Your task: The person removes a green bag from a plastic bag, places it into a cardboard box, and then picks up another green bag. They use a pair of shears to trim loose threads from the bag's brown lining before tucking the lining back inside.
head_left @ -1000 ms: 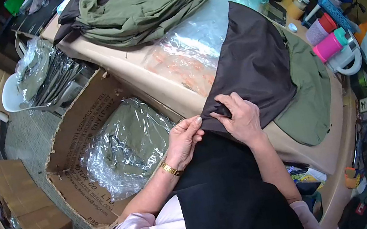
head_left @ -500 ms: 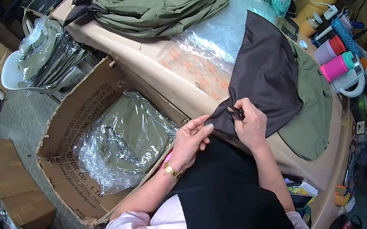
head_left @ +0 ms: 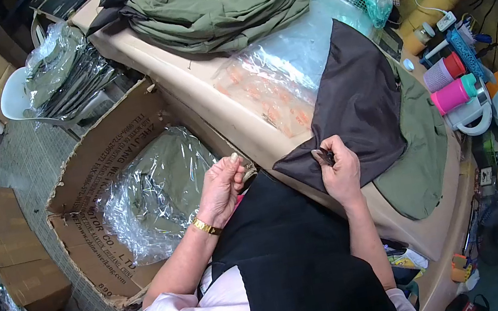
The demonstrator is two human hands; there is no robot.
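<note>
- In the right hand (head_left: 341, 169) we saw a bunched fold of dark brown cloth (head_left: 360, 94), pinched narrowly between thumb and fingers.
- The left hand (head_left: 220, 190), raised near the cardboard box (head_left: 86, 239), was apart from the cloth, its thumb and fingertips drawn together; we could not tell whether anything thin sat between them.
- The dark brown cloth lay at the near edge of the table (head_left: 188, 90), spreading beyond the right hand and to both sides of it.
- One corner pointed left, toward the left hand; the long axis, as we saw it, ran away from the person, leaning slightly right to a far tip.
- Green cloth (head_left: 423, 152) showed along its right side, and clear plastic bags (head_left: 273, 85) lay to its left.
- Farther out, we noted a green heap (head_left: 217, 6) on the table and a plastic-wrapped bundle (head_left: 167, 176) inside the box.
</note>
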